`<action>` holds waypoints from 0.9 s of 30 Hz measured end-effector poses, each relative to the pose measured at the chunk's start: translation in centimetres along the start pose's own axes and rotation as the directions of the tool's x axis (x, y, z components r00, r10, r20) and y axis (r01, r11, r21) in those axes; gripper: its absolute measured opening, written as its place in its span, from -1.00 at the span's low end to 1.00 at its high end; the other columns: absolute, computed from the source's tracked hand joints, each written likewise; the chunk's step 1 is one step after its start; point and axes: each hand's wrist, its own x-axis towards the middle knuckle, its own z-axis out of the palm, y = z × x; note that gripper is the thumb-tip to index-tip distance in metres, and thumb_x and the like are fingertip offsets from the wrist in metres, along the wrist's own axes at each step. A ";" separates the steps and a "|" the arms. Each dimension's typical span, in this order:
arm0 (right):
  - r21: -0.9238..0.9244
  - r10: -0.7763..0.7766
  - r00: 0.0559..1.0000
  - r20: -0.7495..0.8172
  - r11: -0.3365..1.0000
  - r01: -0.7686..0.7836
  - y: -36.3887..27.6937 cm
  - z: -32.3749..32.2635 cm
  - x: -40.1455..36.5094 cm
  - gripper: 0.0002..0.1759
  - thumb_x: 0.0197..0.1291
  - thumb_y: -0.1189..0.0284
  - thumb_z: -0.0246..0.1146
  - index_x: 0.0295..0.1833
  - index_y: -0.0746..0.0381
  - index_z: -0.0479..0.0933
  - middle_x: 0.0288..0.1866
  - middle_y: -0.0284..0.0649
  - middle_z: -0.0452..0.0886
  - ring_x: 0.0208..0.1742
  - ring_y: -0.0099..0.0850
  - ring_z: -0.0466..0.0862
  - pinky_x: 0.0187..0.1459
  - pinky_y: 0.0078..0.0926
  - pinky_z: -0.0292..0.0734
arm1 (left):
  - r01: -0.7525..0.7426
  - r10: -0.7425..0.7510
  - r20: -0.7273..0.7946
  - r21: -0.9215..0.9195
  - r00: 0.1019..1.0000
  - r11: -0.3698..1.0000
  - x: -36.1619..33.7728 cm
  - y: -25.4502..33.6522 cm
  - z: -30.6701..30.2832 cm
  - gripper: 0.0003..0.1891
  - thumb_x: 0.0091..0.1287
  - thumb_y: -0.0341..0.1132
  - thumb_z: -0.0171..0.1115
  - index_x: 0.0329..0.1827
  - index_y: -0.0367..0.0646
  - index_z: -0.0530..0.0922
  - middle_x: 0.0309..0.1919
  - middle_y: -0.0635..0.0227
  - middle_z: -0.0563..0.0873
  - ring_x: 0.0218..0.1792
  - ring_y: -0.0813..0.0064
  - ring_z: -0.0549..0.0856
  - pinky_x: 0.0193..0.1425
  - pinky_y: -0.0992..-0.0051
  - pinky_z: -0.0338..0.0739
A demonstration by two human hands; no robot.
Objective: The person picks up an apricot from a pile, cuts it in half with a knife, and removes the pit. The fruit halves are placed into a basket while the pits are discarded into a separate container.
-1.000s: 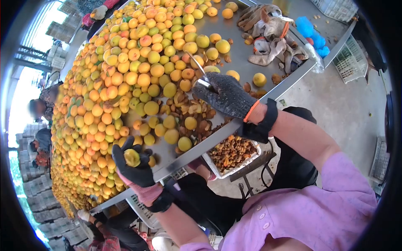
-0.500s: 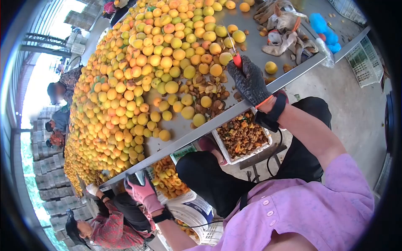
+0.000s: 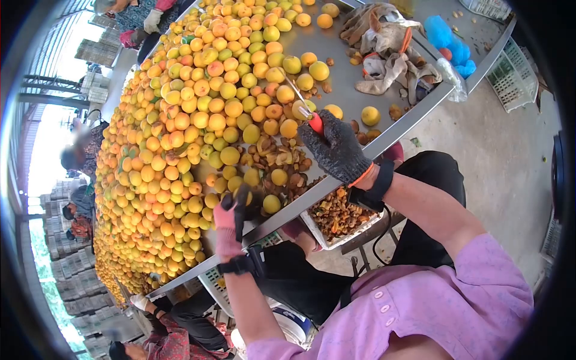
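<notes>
My right hand [image 3: 333,147], in a dark grey glove, is closed around a small knife [image 3: 314,122] with a red handle and a thin metal blade. The blade points up and left among the apricots [image 3: 204,120] heaped on the metal table. My left hand [image 3: 231,219] wears a pink glove with dark fingers. It is over the table's front edge, beside the nearest apricots. Its fingers look stretched apart, though partly smeared by motion, and I see nothing held in them. Between my hands lie brownish pits and scraps [image 3: 279,153] and a yellow apricot [image 3: 272,204].
Below the table's metal edge [image 3: 288,213], a white crate [image 3: 336,243] holds pits and scraps. Used gloves [image 3: 390,57] and a blue plastic bag [image 3: 450,45] lie at the upper right. A person in red [image 3: 174,345] sits at the lower left; other people line the table.
My left hand has risen from below the table edge to over the fruit. My right hand, still holding the knife, appears lower and further left. The camera view has shifted.
</notes>
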 end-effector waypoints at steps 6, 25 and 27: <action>0.070 -0.112 0.980 0.167 0.992 0.101 -3.8 -1.5 -1.9 -0.72 0.19 0.28 0.21 -0.23 0.28 0.37 -0.53 -0.05 0.48 -0.48 -0.07 0.55 -0.48 -0.24 0.37 | -0.408 0.365 -0.204 -0.623 0.909 0.667 -12.3 3.4 -0.2 -0.43 0.28 -0.11 0.11 0.26 -0.30 0.34 -0.07 0.21 0.58 -0.25 0.48 0.61 -0.25 0.52 0.49; -0.166 -0.088 0.794 0.601 0.959 0.231 -7.3 -3.1 -19.0 -0.71 0.20 0.22 0.18 -0.23 0.24 0.42 -0.58 -0.06 0.49 -0.51 -0.05 0.56 -0.51 -0.23 0.41 | -0.692 0.561 -0.413 -0.332 0.718 0.641 -17.3 -5.4 10.2 -0.70 0.33 -0.35 0.04 0.08 -0.27 0.39 -0.28 0.21 0.68 -0.35 0.44 0.67 -0.22 0.48 0.58; -0.271 -0.083 0.804 0.589 0.917 0.294 -7.1 -2.5 -19.9 -0.70 0.18 0.21 0.19 -0.24 0.25 0.42 -0.58 -0.07 0.49 -0.54 -0.07 0.56 -0.54 -0.24 0.41 | -0.666 0.517 -0.442 -0.313 0.733 0.677 -17.2 -5.7 11.0 -0.52 0.46 -0.04 -0.26 -0.05 -0.28 0.49 -0.35 0.22 0.69 -0.37 0.44 0.67 -0.18 0.49 0.56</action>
